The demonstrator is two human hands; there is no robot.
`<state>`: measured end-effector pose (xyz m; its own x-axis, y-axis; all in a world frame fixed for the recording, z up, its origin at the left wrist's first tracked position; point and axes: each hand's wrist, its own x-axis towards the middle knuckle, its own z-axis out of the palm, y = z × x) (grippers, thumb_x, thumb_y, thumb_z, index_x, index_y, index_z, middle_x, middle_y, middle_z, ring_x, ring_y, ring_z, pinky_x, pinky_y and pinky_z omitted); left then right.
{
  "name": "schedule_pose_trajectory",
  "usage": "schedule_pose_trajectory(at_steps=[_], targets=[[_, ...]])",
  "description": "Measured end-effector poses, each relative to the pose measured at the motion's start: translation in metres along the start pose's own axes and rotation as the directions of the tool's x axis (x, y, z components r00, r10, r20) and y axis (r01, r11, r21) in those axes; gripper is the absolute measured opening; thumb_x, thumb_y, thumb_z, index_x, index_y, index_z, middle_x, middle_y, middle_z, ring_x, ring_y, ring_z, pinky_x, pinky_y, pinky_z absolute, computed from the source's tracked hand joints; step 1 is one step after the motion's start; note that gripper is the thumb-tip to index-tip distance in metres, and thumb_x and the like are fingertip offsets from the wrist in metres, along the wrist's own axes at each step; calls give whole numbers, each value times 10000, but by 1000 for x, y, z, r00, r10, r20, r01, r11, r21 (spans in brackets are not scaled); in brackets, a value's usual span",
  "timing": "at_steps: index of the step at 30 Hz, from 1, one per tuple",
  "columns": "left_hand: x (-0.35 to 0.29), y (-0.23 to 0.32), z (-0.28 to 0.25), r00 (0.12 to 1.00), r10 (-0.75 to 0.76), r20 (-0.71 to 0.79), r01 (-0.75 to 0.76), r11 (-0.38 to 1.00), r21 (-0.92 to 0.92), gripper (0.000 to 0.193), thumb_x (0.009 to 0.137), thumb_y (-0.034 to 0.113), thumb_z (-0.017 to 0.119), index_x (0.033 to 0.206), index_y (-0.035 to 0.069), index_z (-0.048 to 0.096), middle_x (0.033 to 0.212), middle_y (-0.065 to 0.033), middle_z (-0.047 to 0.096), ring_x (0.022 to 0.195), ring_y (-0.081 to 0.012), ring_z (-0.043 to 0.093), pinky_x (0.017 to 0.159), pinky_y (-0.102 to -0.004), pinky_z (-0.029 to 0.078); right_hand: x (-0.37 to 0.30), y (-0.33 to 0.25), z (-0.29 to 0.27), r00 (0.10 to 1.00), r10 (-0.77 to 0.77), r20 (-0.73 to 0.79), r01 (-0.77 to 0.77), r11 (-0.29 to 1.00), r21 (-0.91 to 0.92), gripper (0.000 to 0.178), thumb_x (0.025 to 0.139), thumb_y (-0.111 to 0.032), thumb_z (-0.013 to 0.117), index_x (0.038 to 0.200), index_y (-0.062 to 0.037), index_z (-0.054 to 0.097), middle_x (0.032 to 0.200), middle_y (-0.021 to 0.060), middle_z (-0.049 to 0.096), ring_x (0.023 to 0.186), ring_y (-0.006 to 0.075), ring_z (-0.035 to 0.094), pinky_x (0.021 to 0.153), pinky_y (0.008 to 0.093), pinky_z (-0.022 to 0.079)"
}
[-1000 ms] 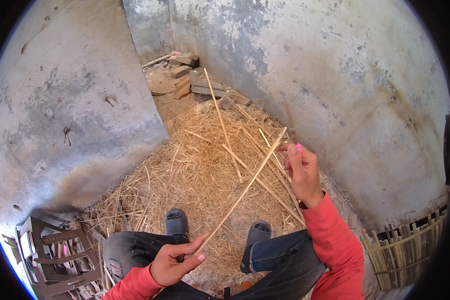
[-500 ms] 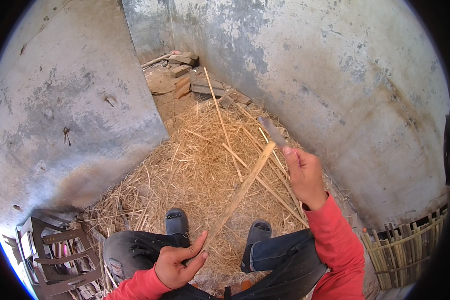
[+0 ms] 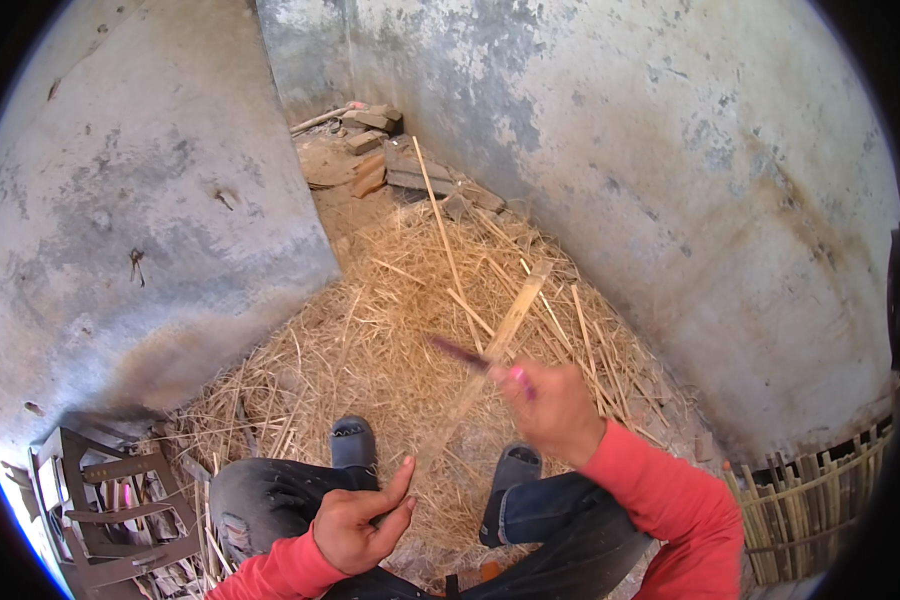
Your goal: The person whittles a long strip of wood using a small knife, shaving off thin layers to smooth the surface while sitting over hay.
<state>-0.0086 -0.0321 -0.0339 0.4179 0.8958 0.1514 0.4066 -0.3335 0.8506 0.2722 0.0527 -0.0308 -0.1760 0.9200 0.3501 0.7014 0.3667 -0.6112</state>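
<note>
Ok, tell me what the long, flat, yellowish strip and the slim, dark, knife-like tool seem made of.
Long, flat, yellowish strip: probably raw bamboo or wood, by its straw colour and unvarnished look. Slim, dark, knife-like tool: perhaps metal, by its thin, straight outline; blur hides its finish.

1 wide fisheye view, head-worn, looking steeply down, knees (image 3: pixel 248 498) near

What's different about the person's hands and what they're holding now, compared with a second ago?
The right hand has moved down and to the left, nearer the person, bringing the knife across the pale strip; its blurred blade now points left instead of up. The strip's broader face shows now. Nothing was visibly let go. The left hand stays at the strip's near end; the sandals haven't moved.
</note>
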Motion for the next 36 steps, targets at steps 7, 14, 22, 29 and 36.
schedule_pose_trajectory(at_steps=[7,14,22,29,36], targets=[[3,11,-8,994,-107,38,108,994,-31,461,921,38,715,1356,-77,617,578,-127,593,520,-51,562,542,-229,447,12,-10,-7,987,156,-47,-150,982,114,453,1046,-405,578,785,-39,634,543,165,554,475,340,606,460,445,447],[-3,0,-3,978,-200,66,210,900,-381,480,994,51,667,1442,-65,541,996,0,717,878,-44,599,812,-211,480,-12,-43,14,995,-42,95,27,987,158,419,1051,-365,593,793,-36,619,570,104,556,467,251,585,467,409,451],[-6,2,-4,925,-200,323,343,805,-484,535,1032,88,628,1517,-48,447,1113,-54,677,932,-48,540,829,-216,469,7,-32,-14,916,399,-24,-272,666,694,175,982,-149,692,985,-15,580,761,58,660,612,108,642,500,255,528],[-12,-13,-17,746,-151,648,401,879,-257,636,1013,172,675,1566,16,402,765,-12,590,685,-55,494,650,-234,437,25,46,-63,786,461,-411,-79,735,674,162,986,-115,671,925,-42,540,846,103,706,573,94,593,504,235,491],[-26,-32,-22,817,-57,574,260,925,-278,613,987,137,691,1531,-11,450,752,-43,624,657,-63,536,635,-232,449,27,109,-96,704,459,-541,-138,836,531,224,1021,-222,639,930,-22,599,889,105,716,552,90,554,507,254,470]])
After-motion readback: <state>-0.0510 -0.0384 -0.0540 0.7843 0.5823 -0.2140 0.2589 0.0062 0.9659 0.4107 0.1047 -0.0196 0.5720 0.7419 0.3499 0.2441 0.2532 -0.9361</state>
